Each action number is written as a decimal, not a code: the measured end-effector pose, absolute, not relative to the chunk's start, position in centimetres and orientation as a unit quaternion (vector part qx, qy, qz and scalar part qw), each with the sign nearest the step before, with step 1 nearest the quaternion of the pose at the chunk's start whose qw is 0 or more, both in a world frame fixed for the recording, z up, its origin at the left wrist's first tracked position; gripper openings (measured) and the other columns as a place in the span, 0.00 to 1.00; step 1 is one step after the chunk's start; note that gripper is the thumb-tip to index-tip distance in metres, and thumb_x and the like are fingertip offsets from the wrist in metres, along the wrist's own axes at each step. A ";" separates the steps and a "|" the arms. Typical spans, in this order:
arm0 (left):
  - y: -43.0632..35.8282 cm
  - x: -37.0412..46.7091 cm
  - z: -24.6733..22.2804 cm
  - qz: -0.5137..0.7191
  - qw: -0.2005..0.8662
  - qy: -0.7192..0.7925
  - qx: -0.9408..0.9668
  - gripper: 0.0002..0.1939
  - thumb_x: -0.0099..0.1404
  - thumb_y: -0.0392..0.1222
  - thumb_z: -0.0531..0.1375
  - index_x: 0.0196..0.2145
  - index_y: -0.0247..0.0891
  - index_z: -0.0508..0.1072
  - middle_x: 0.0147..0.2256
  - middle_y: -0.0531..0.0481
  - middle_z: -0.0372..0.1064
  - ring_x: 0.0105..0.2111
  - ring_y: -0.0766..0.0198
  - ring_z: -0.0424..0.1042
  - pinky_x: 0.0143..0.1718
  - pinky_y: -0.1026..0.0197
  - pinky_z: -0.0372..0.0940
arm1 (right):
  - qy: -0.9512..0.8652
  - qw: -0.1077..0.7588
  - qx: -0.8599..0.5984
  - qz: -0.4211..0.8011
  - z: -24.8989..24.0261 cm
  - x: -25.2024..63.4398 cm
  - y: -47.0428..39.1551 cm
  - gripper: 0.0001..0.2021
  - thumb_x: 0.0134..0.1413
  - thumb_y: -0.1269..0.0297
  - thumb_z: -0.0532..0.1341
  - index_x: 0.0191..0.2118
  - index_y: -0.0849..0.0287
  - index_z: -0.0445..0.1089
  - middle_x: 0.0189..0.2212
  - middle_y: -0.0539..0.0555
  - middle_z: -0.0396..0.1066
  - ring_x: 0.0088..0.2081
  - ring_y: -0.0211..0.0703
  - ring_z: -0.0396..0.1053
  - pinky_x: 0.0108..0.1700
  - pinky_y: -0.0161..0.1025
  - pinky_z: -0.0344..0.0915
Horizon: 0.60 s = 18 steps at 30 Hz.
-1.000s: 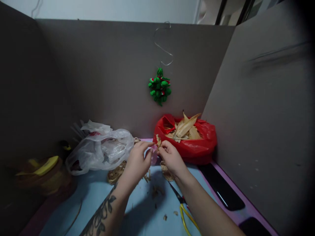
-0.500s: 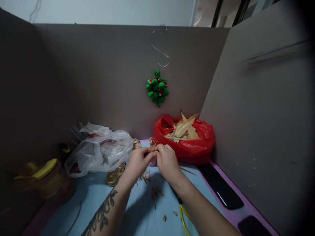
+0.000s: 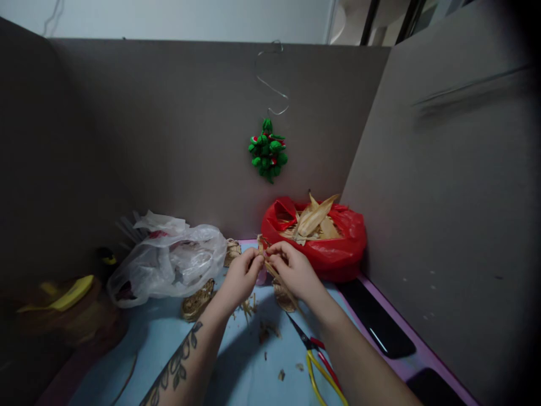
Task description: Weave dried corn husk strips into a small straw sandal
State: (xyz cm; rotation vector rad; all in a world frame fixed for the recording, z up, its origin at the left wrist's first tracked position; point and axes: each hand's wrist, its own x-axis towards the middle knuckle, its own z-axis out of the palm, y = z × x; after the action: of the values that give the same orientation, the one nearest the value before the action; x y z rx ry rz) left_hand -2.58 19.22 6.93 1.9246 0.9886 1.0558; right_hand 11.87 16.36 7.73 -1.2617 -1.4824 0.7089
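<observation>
Dry tan husk strips (image 3: 261,246) are pinched between the fingertips of my left hand (image 3: 244,272), their tips sticking up above it. Close beside it, my right hand (image 3: 295,269) has its bent fingers on the same strips. One long strip (image 3: 279,277) runs down from the fingertips, passing under my right palm towards the wrist. Below my right hand lies a round coiled piece (image 3: 283,299) of woven husk. Another woven oval piece (image 3: 198,301) rests left of my left wrist. Part of a pink object (image 3: 261,276) shows behind my fingers.
A red plastic bag (image 3: 338,256) full of dry husks stands back right. At the left are a clear plastic bag (image 3: 186,254) and a blurred brown pot with a yellow piece (image 3: 76,293). Yellow-handled scissors (image 3: 313,361) and a red-handled tool lie by my right forearm; dark phones (image 3: 376,318) lie right.
My right hand has shifted slightly right and its fingers have opened from the left hand's. A long husk strip, the coiled piece and more of the scissors now show.
</observation>
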 end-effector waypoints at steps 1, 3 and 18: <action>19.2 -2.6 7.0 0.407 0.361 0.383 0.747 0.12 0.63 0.45 0.51 0.27 0.37 0.65 0.24 0.54 0.60 0.26 0.66 0.59 0.28 0.65 0.55 | -0.609 0.516 -0.520 0.304 7.9 12.1 16.4 0.06 0.50 0.65 0.55 0.33 0.58 0.67 0.28 0.50 0.71 0.31 0.40 0.68 0.34 0.36 0.63; 19.2 -2.6 7.0 0.405 0.365 0.382 0.746 0.13 0.64 0.46 0.50 0.27 0.37 0.65 0.24 0.54 0.60 0.25 0.66 0.59 0.28 0.65 0.55 | -0.601 0.530 -0.518 0.299 8.0 12.4 16.5 0.05 0.49 0.65 0.56 0.32 0.59 0.67 0.27 0.50 0.70 0.31 0.40 0.68 0.35 0.36 0.64; 19.1 -2.1 6.7 0.482 0.431 0.399 0.651 0.12 0.61 0.47 0.54 0.26 0.37 0.65 0.18 0.58 0.56 0.18 0.70 0.54 0.21 0.67 0.51 | -0.607 0.520 -0.507 0.323 7.2 11.4 16.7 0.09 0.46 0.67 0.60 0.37 0.59 0.67 0.33 0.53 0.73 0.36 0.42 0.71 0.39 0.38 0.66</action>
State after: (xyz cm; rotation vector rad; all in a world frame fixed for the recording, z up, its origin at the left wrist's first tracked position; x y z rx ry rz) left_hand -2.11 19.11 6.68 1.6227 0.9957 1.2018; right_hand 11.45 16.70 7.15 -1.2155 -1.4563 0.7743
